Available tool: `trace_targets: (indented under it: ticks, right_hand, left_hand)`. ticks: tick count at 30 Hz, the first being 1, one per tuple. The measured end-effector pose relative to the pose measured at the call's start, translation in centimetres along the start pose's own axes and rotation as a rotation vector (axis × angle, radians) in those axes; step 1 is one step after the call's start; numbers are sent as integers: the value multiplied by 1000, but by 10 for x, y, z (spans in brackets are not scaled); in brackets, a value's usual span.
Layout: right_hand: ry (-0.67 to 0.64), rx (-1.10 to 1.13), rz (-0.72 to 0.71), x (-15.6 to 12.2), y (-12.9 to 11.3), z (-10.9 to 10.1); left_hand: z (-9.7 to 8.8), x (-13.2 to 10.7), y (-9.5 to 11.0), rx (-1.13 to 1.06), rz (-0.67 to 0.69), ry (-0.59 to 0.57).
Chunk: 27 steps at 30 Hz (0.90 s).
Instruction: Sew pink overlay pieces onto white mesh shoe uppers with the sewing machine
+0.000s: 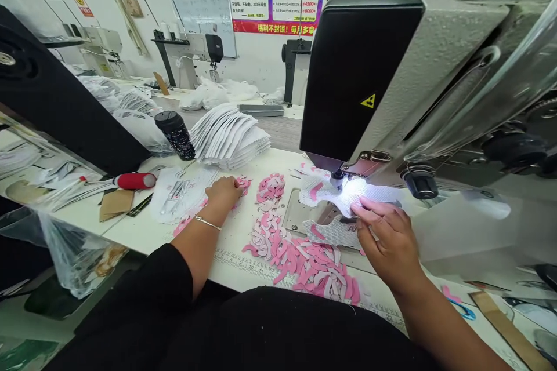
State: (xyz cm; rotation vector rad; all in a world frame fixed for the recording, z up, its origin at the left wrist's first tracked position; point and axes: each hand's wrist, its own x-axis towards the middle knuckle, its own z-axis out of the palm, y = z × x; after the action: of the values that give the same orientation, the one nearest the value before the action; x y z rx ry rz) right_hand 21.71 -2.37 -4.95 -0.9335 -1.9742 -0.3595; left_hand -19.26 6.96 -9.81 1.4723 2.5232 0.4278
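Note:
My right hand (385,232) grips the edge of a white textured fabric piece (322,191) that lies under the lit needle area of a sewing machine (365,69). A pink curved patch shows on that piece. Just below it lies another white fabric piece (333,232), also with a pink patch. On the left, my left hand (224,192) has its fingers closed at a small group of pink pieces (244,184); whether one is pinched between them is hidden. A heap of pink and white curved pieces (300,261) spreads over the table between my hands.
A stack of white fabric pieces (232,136) stands behind my left hand, beside a black tumbler (175,134). Further left lie a red-wrapped roll (136,180) and brown card (116,204). Blue-handled scissors (463,308) rest at right. A ruler strip (248,266) runs along the front edge.

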Motion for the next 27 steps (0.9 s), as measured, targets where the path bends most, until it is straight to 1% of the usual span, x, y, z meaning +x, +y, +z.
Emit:
trace_targets:
  ticks: [4,9,12,17,23,27]
  right_hand:
    - [-1,10,28,1,-2,0]
    - [-1,25,25,1,-3,1]
    - [-5,27,47,2,-4,0]
    - [-24,39,76,3,-8,-2]
    - [-20,41,95,2,-9,-2]
    - [-3,48,74,1,-7,0]
  left_hand:
    - [2,5,-3,10,-44,-10]
    - [2,6,-4,-19,-83,-55]
    - [2,4,-3,-25,-70,-45]
    - [2,-1,-3,8,-32,26]
    - [4,3,-3,11,-6,16]
    - [6,6,-3,0,-10,7]
